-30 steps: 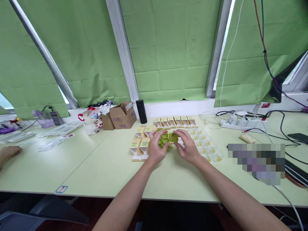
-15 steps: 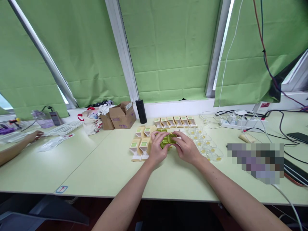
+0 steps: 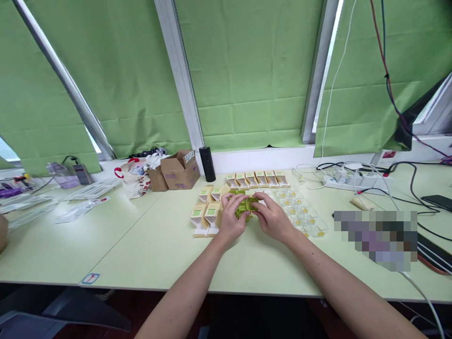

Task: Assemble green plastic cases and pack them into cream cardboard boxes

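Note:
Both my hands meet at mid-table over some small olive-green plastic cups joined like a tray. My left hand (image 3: 233, 220) curls round the left side of the green cups (image 3: 242, 207), with thumb and fingers closed on them. On the right side, my right hand (image 3: 273, 217) pinches the rim of a green cup (image 3: 252, 204); fingers partly hide it. Left of my hands stand folded kraft cartons (image 3: 212, 213) with green windows. Clear plastic packs (image 3: 298, 209) with yellow round centres lie to the right of my right hand.
A row of similar cartons (image 3: 257, 179) stands behind my hands. Further back are a cardboard box (image 3: 181, 172), a black cylinder (image 3: 207, 165) and a cloth bag (image 3: 132, 179). A power strip (image 3: 356, 181) with cables lies at right. Part of another person (image 3: 3, 233) shows at the left edge.
The other person's hand at the far left has drawn back almost out of view. My hands stay in place; the green cup at my right fingers looks slightly shifted.

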`<action>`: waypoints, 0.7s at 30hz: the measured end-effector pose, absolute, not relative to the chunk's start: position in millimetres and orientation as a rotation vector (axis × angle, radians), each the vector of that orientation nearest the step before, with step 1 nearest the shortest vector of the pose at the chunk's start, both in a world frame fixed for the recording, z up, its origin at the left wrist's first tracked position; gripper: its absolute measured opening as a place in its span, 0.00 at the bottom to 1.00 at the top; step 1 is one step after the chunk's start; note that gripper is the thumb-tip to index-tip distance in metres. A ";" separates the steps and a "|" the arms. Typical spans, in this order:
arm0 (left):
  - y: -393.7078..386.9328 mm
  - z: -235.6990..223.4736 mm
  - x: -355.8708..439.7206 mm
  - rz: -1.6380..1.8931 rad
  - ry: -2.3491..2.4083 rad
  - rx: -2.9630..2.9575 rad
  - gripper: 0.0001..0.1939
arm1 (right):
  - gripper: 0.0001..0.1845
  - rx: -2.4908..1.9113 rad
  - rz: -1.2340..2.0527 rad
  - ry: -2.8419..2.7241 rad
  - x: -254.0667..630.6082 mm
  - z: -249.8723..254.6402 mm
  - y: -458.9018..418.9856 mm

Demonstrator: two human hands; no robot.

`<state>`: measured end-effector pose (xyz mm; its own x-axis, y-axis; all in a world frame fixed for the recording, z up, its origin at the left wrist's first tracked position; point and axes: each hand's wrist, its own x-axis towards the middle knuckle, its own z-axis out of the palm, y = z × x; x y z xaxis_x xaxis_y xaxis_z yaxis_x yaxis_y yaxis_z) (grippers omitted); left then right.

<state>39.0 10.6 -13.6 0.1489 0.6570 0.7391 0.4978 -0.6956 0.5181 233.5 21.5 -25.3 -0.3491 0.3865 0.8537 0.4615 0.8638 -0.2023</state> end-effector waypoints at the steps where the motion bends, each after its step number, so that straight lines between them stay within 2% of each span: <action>1: 10.7 -13.7 38.9 1.588 1.148 2.265 0.23 | 0.17 -0.619 -0.090 -1.970 233.7 -25.5 21.5; 13: 8.9 -12.5 40.2 1.612 1.130 2.287 0.21 | 0.17 -0.587 -0.173 -1.991 233.9 -24.2 21.0; 21: 10.4 -14.3 39.7 1.624 1.150 2.314 0.20 | 0.16 -0.593 -0.077 -1.968 232.3 -23.6 20.3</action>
<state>39.7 10.4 -14.3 0.1515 0.6178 0.7716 0.5227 -0.7126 0.4680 232.3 20.3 -23.6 -0.3452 0.3714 0.8619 0.4376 0.8761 -0.2022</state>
